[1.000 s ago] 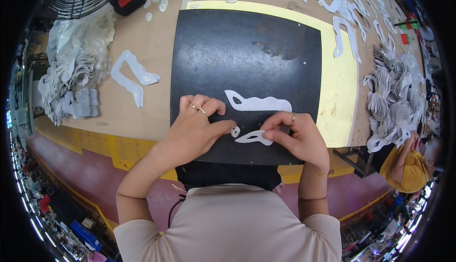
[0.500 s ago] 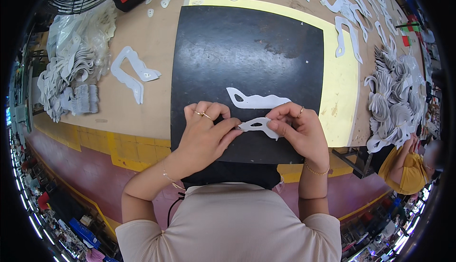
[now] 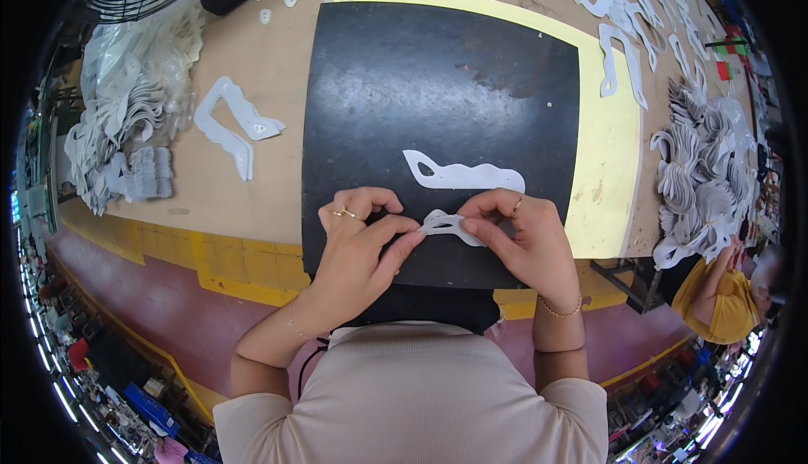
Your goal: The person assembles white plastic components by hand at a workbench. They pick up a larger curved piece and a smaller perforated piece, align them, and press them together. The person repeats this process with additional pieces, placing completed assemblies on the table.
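Across our tabletop (image 3: 252, 68) lies a black mat (image 3: 438, 85) with one white cutout (image 3: 463, 175) flat on it. Our left hand (image 3: 358, 245) and right hand (image 3: 522, 241), both pinched shut, have lifted a smaller white piece (image 3: 446, 224) nearer us since a second ago; fingers hide its full shape.

Beige short-sleeved ribbed top, gold rings on left hand (image 3: 358, 237), ring on right hand (image 3: 523, 241), thin bracelets at both wrists
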Demonstrator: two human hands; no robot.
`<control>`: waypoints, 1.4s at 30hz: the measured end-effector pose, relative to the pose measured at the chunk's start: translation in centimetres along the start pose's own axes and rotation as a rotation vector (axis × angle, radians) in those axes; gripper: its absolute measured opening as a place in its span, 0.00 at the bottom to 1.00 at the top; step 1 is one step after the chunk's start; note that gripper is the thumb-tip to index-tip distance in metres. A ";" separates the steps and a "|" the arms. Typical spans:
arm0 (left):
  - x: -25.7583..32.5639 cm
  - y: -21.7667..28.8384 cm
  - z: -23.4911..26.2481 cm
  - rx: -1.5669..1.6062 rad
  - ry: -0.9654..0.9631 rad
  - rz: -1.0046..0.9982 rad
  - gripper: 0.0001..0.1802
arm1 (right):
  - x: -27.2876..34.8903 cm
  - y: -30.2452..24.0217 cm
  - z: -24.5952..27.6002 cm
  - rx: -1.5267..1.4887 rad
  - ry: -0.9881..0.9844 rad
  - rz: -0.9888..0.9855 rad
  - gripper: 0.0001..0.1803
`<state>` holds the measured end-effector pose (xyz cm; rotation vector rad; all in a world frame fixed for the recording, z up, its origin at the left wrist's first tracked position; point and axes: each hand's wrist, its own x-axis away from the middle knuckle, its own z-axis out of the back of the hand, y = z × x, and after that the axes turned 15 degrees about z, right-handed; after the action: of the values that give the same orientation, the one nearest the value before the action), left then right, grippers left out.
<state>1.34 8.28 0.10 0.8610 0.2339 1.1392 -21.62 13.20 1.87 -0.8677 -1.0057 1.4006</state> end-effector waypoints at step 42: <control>-0.9 0.6 0.0 -0.053 0.020 0.009 0.06 | 0.7 -0.3 -2.4 0.325 0.104 0.130 0.08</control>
<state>0.50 7.61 0.28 0.8049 0.2158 1.1575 -19.35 14.11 1.38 -0.7641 -0.6285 1.5590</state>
